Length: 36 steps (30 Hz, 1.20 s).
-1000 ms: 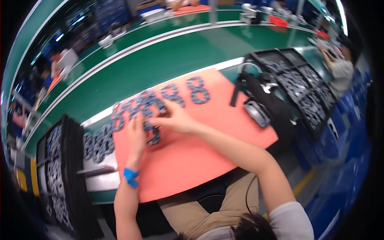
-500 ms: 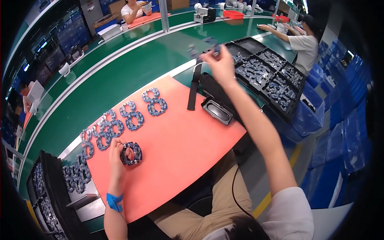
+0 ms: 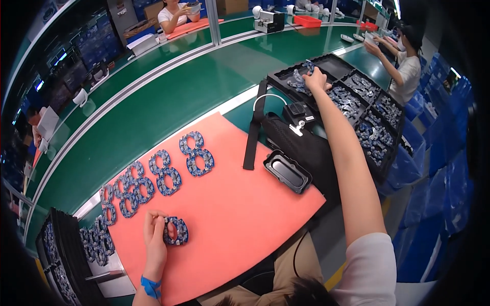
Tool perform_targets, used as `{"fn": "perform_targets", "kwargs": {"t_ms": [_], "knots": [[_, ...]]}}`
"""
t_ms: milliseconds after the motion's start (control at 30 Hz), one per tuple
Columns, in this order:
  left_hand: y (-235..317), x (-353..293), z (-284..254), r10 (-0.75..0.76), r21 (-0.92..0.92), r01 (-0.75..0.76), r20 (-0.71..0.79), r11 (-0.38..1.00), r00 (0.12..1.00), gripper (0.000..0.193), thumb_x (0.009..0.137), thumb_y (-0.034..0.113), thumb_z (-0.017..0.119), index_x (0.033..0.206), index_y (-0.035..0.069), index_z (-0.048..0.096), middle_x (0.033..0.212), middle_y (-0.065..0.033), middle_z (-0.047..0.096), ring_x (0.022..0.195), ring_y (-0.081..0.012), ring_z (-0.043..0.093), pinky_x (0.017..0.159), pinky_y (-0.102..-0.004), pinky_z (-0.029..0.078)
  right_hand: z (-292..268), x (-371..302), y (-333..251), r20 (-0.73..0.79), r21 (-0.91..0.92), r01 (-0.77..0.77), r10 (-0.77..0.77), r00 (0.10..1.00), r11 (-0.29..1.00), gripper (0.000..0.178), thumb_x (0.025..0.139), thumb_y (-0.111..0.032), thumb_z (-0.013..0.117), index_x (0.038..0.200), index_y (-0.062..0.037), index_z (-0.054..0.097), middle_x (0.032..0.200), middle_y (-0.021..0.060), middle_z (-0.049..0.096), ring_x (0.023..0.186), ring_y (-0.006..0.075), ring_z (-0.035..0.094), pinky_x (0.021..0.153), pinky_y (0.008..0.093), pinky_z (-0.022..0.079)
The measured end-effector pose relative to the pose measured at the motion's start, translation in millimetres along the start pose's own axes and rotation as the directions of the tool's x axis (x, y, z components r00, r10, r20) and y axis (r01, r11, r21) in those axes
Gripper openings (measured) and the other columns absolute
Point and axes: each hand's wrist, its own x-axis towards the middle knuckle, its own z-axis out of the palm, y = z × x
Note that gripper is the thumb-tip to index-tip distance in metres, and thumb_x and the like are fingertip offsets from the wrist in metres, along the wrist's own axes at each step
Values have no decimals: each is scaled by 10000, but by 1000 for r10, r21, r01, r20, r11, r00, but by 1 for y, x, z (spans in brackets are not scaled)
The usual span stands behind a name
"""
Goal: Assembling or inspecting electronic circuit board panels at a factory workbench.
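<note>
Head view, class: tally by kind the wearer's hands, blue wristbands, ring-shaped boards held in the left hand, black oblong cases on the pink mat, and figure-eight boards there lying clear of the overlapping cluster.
Hands: 2 (left hand, right hand)
Blue wristband: 1
Ring-shaped board: 1
Black oblong case: 1
Figure-eight boards lying clear: 2
Total: 7

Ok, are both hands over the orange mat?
No, only the left hand is over the orange mat; the right hand is over the black tray.

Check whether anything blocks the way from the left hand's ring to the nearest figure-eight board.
Nothing visible does: only bare mat shows between the ring in the left hand and that figure-eight board.
</note>
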Motion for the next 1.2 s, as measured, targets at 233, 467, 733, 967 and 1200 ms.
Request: {"fn": "perform_targets", "kwargs": {"t_ms": [233,467,733,967,1200], "knots": [[0,-1,4,-32,35,35,-74,999,997,135,965,201,401,935,82,458,650,10,470,562,-46,432,515,-180,352,7,22,15,34,-252,189,-186,982,949,427,883,-383,362,1093,-93,595,1185,124,560,1179,341,376,896,593,261],[4,-2,7,-49,10,50,-82,999,995,134,968,212,399,935,88,440,631,18,438,548,-47,410,497,-181,341,3,32,13,280,-289,133,-49,959,948,384,896,-362,416,1121,-115,605,1225,119,548,1233,320,354,955,598,228],[0,-3,4,-56,-4,55,-70,998,996,92,943,171,422,954,80,439,663,19,428,572,-43,407,507,-181,343,7,36,25,-145,-50,174,-180,973,983,250,829,-289,511,1004,-144,614,1053,62,629,1073,293,508,857,536,342],[24,-10,26,8,66,-3,-76,998,997,383,703,-53,654,986,79,433,743,36,387,629,-31,402,560,-156,380,-52,-77,-51,-80,673,511,-634,769,535,167,833,-158,561,916,-31,631,772,102,636,692,145,605,649,283,485],[39,-21,53,-36,-109,32,-34,994,999,296,761,9,660,913,98,421,680,51,390,579,-25,408,495,-164,352,-157,-298,-70,389,855,344,-918,74,389,252,872,-216,578,950,14,646,856,114,667,735,173,636,691,287,501]]}}
